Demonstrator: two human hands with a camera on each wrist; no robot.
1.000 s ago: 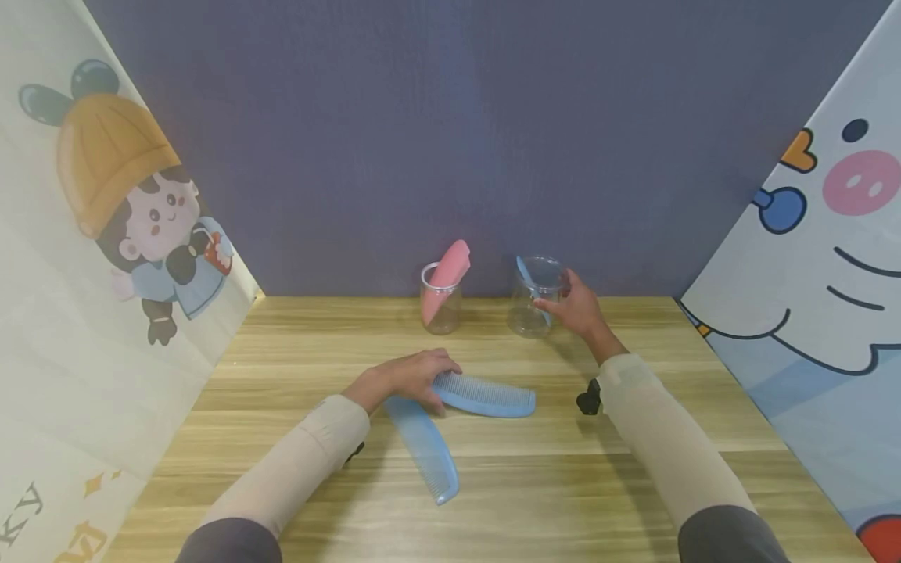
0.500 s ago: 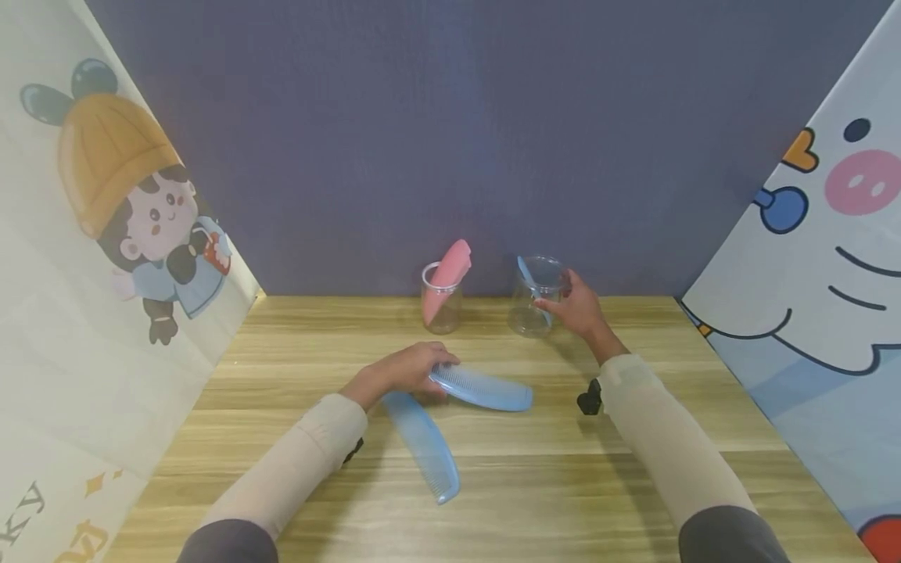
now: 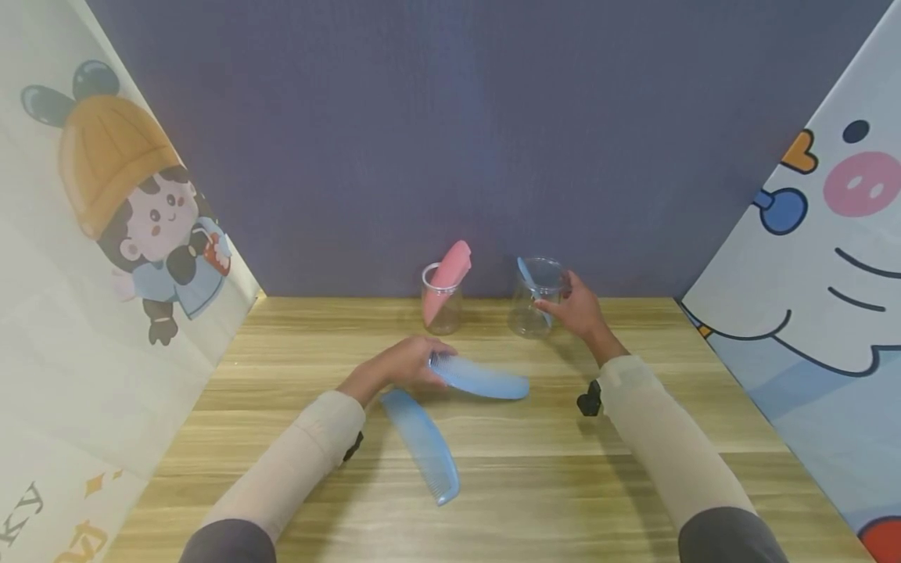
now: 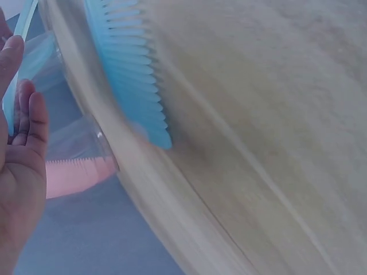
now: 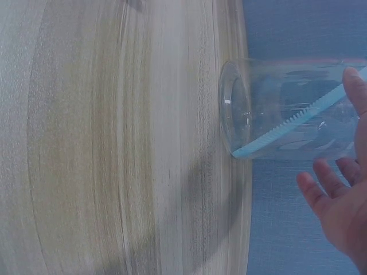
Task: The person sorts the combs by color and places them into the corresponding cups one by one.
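Observation:
My left hand pinches one end of a light blue comb, which is raised a little off the table and points right. In the left wrist view the fingers and thumb close on this comb from both sides. A second blue comb lies on the wood below that hand. My right hand holds the rim and side of a clear cup, thumb in front. Inside that cup another blue comb leans diagonally, as the right wrist view shows.
Left of the held cup stands another clear cup with a pink comb tilted in it. Both cups are near the table's back edge, by a dark blue-grey panel. Printed cartoon panels flank the wooden table.
My left hand has lifted the blue comb off the table and moved slightly back with it. The right hand, the cups and the other blue combs have stayed in place.

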